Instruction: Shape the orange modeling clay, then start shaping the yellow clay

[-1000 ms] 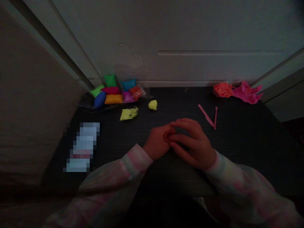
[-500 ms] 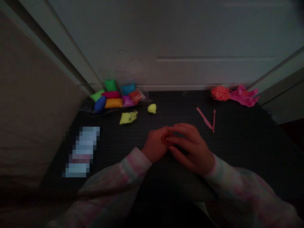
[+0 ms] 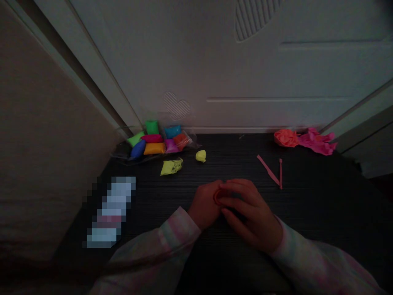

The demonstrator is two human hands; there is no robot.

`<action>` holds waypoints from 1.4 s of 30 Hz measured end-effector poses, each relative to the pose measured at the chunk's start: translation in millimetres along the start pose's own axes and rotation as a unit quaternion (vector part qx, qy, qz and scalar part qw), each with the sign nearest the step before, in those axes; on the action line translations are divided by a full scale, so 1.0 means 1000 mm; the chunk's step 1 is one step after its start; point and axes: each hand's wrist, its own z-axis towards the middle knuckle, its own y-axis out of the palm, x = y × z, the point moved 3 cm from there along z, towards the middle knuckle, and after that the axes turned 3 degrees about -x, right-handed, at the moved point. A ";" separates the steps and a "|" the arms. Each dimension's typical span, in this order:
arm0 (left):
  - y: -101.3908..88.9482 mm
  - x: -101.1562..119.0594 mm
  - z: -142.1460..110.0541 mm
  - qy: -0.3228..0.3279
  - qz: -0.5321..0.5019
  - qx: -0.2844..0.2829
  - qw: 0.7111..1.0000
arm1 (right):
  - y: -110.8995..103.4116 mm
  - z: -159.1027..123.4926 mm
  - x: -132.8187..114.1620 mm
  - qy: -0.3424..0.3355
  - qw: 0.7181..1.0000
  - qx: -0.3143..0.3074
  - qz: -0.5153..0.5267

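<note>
Over the middle of the dark table my left hand (image 3: 206,205) is closed around a small red-orange piece of modelling clay (image 3: 216,197). Its round, hollow-looking rim shows between the hands; the rest is hidden by fingers. My right hand (image 3: 253,213) comes in from the right, its fingertips curled onto and into this piece. Beyond the hands lie a yellow lump of clay (image 3: 201,156) and a torn yellow packet (image 3: 170,167). Two pink modelling tools (image 3: 269,171) lie to the right, their near ends meeting in a V.
A clear bag with several coloured packets (image 3: 154,148) lies at the back left. A phone-like object, blurred out (image 3: 112,211), rests at the left. Crumpled orange and pink material (image 3: 317,141) sits at the back right. A white panelled door (image 3: 233,116) rises behind the table (image 3: 319,217).
The view has tilted up, so everything sits lower in the picture. Both hands stay together on the red-orange clay, with only slight finger movement.
</note>
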 end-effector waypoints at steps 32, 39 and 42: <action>-0.020 -0.018 0.021 -0.085 -0.393 0.072 0.913 | 0.011 -0.004 0.051 0.227 0.966 0.080 0.090; -0.020 -0.018 0.021 -0.097 -0.417 0.072 0.901 | 0.013 -0.003 0.053 0.227 0.966 0.079 0.097; -0.020 -0.018 0.020 -0.107 -0.446 0.068 0.886 | 0.013 -0.003 0.053 0.230 0.964 0.079 0.104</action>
